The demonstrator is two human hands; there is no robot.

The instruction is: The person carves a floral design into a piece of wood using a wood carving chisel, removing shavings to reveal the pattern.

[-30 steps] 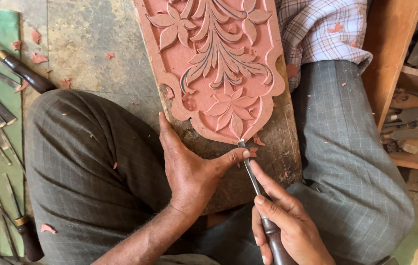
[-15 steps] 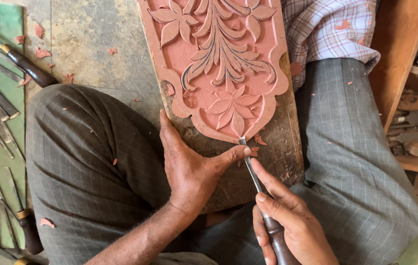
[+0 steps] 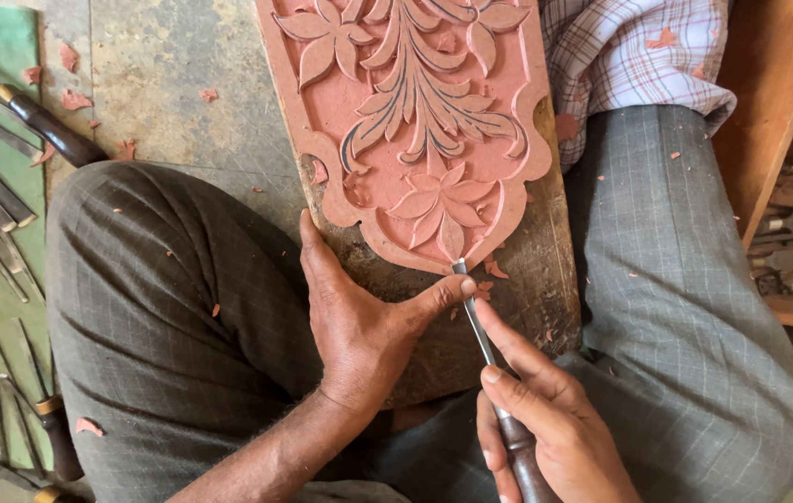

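- At the near edge of the wooden board (image 3: 527,307) across the lap, the pink carved panel (image 3: 415,130) lies flat.
- Right hand (image 3: 546,428) grips a chisel (image 3: 477,321), blade at the panel's bottom tip.
- Left hand (image 3: 359,326) rests open, thumb steadying the blade.
- Judged step: trimming the tip's outline; a short, controlled push seems called for.
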